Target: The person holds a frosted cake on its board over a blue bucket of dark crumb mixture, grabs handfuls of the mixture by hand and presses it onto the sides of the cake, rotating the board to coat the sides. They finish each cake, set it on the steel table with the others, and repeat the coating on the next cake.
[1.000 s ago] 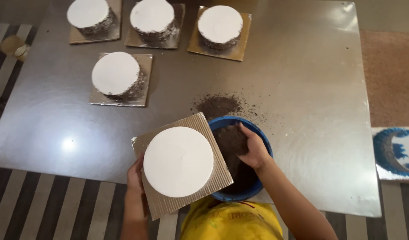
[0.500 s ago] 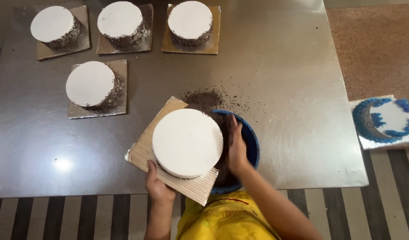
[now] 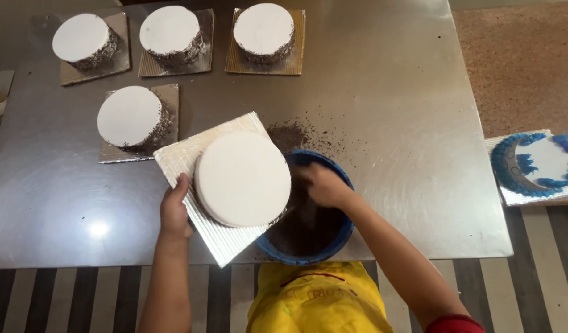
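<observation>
My left hand (image 3: pixel 174 213) grips the left edge of a silver square cake board (image 3: pixel 179 157) and holds it tilted above a blue bowl (image 3: pixel 336 243). On the board sits a round white-frosted cake (image 3: pixel 242 177). My right hand (image 3: pixel 321 185) is over the bowl, pressed against the right side of the cake. The bowl holds dark chocolate crumbs (image 3: pixel 302 228) and stands at the near edge of the steel table (image 3: pixel 389 111).
Several white cakes with crumb-coated sides rest on boards at the back left: (image 3: pixel 85 38), (image 3: pixel 173 34), (image 3: pixel 263 29), (image 3: pixel 131 117). Spilled crumbs (image 3: pixel 290 134) lie behind the bowl. A blue-and-white decorated cake (image 3: pixel 534 163) sits off the table's right side.
The board with the cake has been turned and tilted over the bowl. My right hand rose from inside the bowl to the cake's side.
</observation>
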